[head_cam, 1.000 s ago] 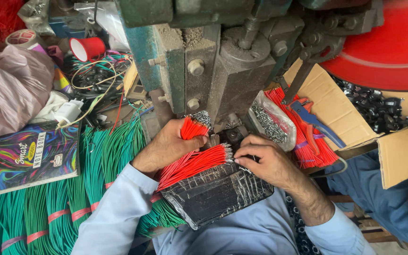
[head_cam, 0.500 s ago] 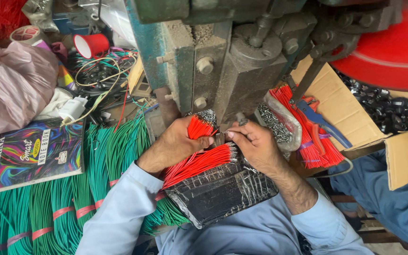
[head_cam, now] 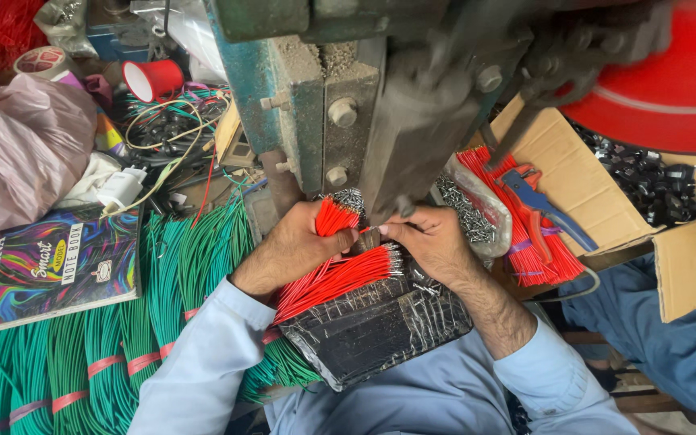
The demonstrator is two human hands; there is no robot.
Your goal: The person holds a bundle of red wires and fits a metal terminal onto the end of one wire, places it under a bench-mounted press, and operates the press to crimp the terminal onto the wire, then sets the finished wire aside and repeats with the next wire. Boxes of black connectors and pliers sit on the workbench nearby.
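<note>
Under the grey press (head_cam: 380, 121), at its lower tip, both hands meet. Left hand (head_cam: 292, 250) closed around a small bunch of red wires (head_cam: 333, 219), fingers wrapped tight, wire ends pointing up toward the press. Right hand (head_cam: 428, 242) pinched at the fingertips just below the press tip; what it pinches is too small to tell, likely a single wire end. Between the hands and nearer the body than the press, a larger red bundle (head_cam: 336, 278) lies slanted across a black wrapped pad (head_cam: 380, 326) on the lap, bare metal ends toward the right hand. Left of the press: green wire bundles (head_cam: 82, 354) banded in pink, spread flat under the left forearm; a colourful notebook (head_cam: 46, 266) beside them; a pink plastic bag (head_cam: 18, 145) further left; a red cup (head_cam: 155, 79) lying on its side above a tangle of loose cable. Right of the press: clear bag of small metal pieces (head_cam: 473, 217) touching the right hand's back; more red wires (head_cam: 517, 217) in a cardboard box (head_cam: 573, 177), blue-handled pliers (head_cam: 545, 205) resting on them. Further right, small black parts (head_cam: 646, 177) in the box; big red wheel (head_cam: 670, 80) above, blurred.
</note>
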